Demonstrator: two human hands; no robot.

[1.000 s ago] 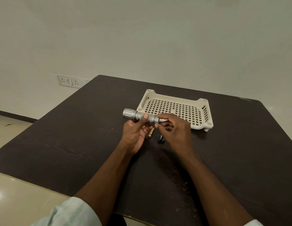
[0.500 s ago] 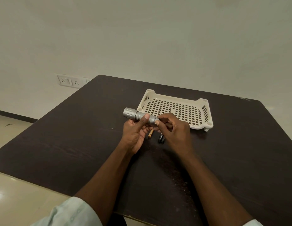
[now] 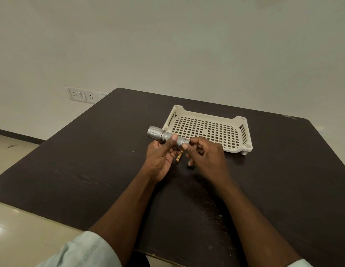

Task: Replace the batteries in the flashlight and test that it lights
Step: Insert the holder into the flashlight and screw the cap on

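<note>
A silver flashlight (image 3: 161, 134) is held level above the dark table (image 3: 90, 160), its head pointing left. My left hand (image 3: 162, 155) grips its barrel from below, thumb on top. My right hand (image 3: 204, 157) has its fingers curled at the tail end of the flashlight, thumb touching the barrel's rim; what it pinches there is hidden. A gold-coloured battery (image 3: 178, 158) lies on the table below the hands. A small black part (image 3: 191, 166) lies beside it, mostly covered by my right hand.
A cream perforated plastic tray (image 3: 243, 132) stands on short feet just beyond my hands, right of the flashlight. A wall socket plate (image 3: 82, 95) sits on the wall behind the table's left corner. The table's near edge runs under my forearms.
My right hand has closed in against the flashlight's tail; the short light piece seen sticking out of the end a second ago is no longer visible. The left hand holds steady.
</note>
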